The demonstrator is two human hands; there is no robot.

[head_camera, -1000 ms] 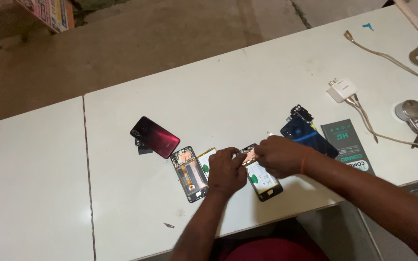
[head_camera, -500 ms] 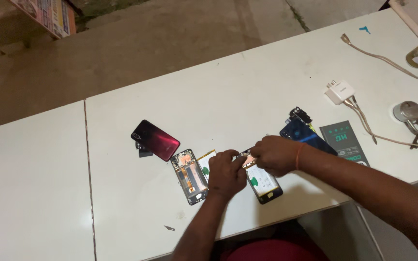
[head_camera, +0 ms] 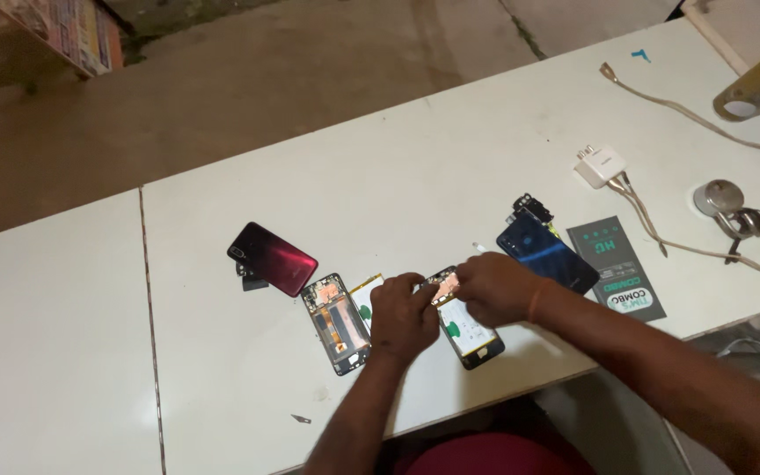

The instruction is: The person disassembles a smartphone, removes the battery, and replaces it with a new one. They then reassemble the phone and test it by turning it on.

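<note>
To your right, a flat rectangular dark grey-green package [head_camera: 619,268] with white and green print lies on the white table [head_camera: 450,149], just beside the blue phone back cover [head_camera: 545,252]. At the top left corner you see a slanted board [head_camera: 62,31] covered in multicoloured printed labels. No lit screens visible.

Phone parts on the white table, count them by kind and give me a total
Back covers: 2, a red back cover and a blue back cover
Opened phone bodies: 2, an open frame and the opened phone under the left hand and right hand
Total: 4
</note>
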